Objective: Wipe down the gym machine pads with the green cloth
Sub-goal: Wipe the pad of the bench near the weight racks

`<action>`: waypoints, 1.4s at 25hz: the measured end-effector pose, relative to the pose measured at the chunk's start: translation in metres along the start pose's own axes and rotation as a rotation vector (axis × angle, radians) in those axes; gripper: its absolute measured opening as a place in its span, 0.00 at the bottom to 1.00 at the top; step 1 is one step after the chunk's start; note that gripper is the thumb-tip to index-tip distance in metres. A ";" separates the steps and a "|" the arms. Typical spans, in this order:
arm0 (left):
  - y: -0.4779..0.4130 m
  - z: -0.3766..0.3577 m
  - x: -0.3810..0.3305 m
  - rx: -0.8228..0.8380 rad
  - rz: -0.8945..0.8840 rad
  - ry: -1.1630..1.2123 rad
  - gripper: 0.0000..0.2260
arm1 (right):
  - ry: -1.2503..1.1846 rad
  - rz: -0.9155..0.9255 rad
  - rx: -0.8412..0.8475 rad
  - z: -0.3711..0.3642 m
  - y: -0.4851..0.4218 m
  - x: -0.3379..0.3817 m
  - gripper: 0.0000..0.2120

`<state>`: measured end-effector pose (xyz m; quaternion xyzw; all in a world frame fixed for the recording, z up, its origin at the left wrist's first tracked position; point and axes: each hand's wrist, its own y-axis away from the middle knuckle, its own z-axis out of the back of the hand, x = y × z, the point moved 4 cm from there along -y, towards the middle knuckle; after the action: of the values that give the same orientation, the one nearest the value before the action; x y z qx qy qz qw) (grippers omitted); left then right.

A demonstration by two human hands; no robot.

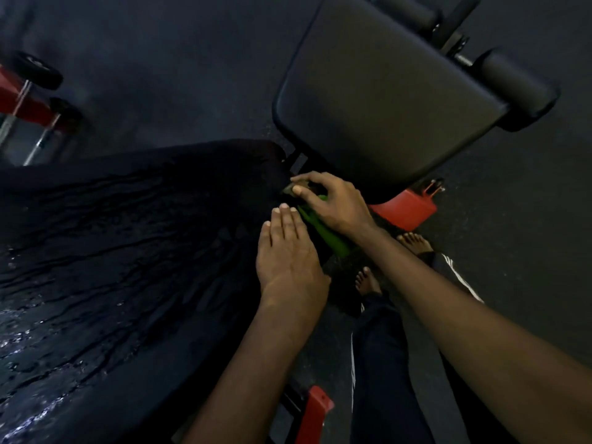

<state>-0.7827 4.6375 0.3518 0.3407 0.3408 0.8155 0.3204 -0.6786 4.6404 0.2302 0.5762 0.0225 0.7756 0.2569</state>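
Heads up on the cloth (pixel 330 233): it's bunched into a long green roll right at the corner of the wet pad (pixel 128 251), at the end that faces the seat pad (pixel 400 100). Your right hand (pixel 333 203) is curled over it, thumb and forefinger pinching the tip, so most of it is hidden under your palm. Your left hand (pixel 288 251) lies flat on the wet pad just beside the cloth, fingers straight and together, holding nothing.

Handling-wise I'd guess it's light, floppy and probably damp, so it won't hold any shape by itself. Rolled up like that, only a thin strip touches the vinyl. I'd shake it out, fold it flat and press with the whole palm rather than pinching one end, otherwise it'll just drag and twist.

The wet pad looks cracked with water streaked across it, so expect it to be slick, and the cracks may snag the fabric. The seat pad beyond the wet pad's end looks smooth and dry, so it should be the easy one. Can't tell how soaked the cloth is.
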 end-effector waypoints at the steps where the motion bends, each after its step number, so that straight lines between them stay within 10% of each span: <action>1: 0.001 0.006 0.006 0.006 0.025 0.058 0.51 | -0.015 -0.007 0.023 0.003 0.007 0.000 0.14; 8: 0.004 0.031 0.079 0.006 0.238 0.134 0.49 | -0.115 0.098 0.400 0.002 0.030 0.012 0.24; 26: 0.000 0.025 0.063 -0.137 0.304 0.085 0.40 | -0.125 0.105 0.480 -0.007 -0.015 0.016 0.33; 35: -0.001 0.026 0.064 -0.155 0.303 0.115 0.39 | -0.080 -0.074 0.274 -0.034 -0.097 0.011 0.20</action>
<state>-0.7979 4.6954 0.3865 0.3150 0.2392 0.8966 0.1990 -0.6758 4.7378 0.1969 0.6352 0.1389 0.7315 0.2051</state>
